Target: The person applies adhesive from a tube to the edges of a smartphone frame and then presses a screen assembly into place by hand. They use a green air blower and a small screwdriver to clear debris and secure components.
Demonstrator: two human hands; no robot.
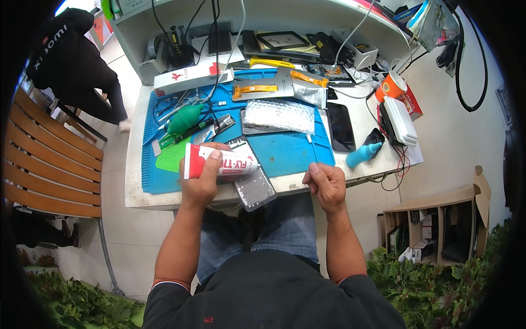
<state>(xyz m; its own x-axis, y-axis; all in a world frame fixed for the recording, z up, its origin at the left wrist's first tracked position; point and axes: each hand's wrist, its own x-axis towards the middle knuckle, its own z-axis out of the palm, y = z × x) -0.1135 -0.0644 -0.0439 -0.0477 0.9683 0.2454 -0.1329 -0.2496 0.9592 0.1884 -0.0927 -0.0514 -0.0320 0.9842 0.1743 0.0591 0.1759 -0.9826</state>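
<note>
My left hand is wrapped round a red and white glue tube, its narrow tip pointing right. Below the tube lies a dark phone frame with a grey inner face, set at a slant over the front edge of the bench. The tube and hand cover part of the frame. My right hand is at the front edge of the bench, right of the frame, fingers curled together. Whatever those fingers may pinch is too small or hidden to make out.
A blue work mat covers much of the bench. On it are a green air blower, a bubble-wrapped piece and several tools. To the right stand a black phone, a light-blue bottle and an orange cup. Another person is at the left.
</note>
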